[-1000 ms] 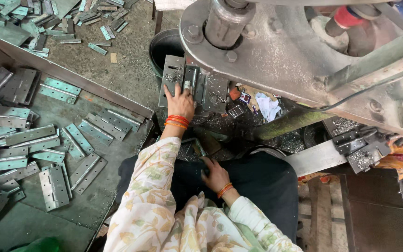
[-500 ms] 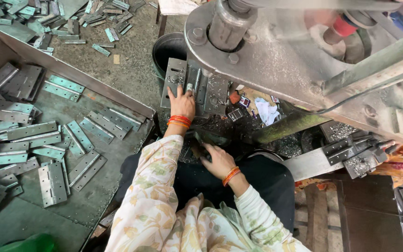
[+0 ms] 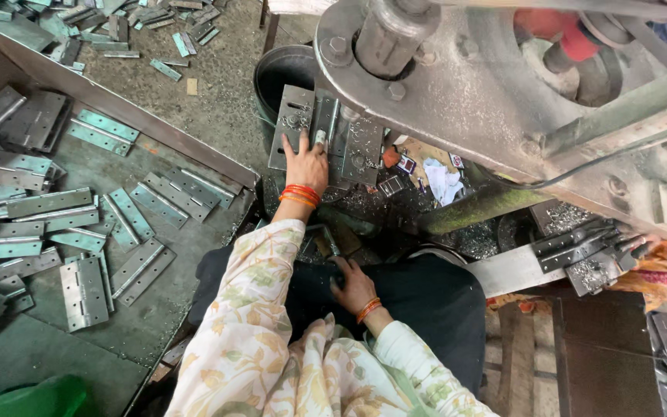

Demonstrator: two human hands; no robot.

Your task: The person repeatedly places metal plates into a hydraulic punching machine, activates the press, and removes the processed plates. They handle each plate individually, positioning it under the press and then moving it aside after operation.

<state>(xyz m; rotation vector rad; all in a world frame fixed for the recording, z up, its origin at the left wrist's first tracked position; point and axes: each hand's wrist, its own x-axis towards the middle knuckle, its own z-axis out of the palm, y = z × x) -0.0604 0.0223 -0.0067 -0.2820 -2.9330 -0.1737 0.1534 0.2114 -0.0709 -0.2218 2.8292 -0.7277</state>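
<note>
The left hand presses flat, fingers apart, on the metal hinge under the big press, while the right hand rests near it, its grip hidden.

The left hand covers part of the hinge plate under the press. The right hand lies on dark cloth; what its fingers touch cannot be told. The tray of hinges runs off the left edge
</note>
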